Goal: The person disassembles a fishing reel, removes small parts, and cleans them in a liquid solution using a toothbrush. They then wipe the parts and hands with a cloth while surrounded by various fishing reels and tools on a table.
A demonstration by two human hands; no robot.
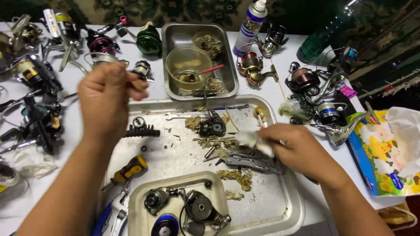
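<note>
My left hand [107,98] is raised above the left rim of the big metal tray [288,205], fingers closed on a small dark metal reel part that is mostly hidden and blurred. My right hand [295,146] rests over the tray's right side, pinching a crumpled white tissue [253,140]. Right below that hand lies a grey folding multi-tool [251,159]. A black reel body [213,126] sits in the tray's middle among dirty wipe scraps and small screws. A spanner [183,116] lies near the tray's far edge.
A deep steel pan [175,37] behind holds a round bowl with a red-handled brush. A small tray [140,205] in front holds reel parts. Several fishing reels crowd the left and right of the table. An oil bottle [250,24], a yellow-handled screwdriver [129,169] and a tissue pack [385,153] lie around.
</note>
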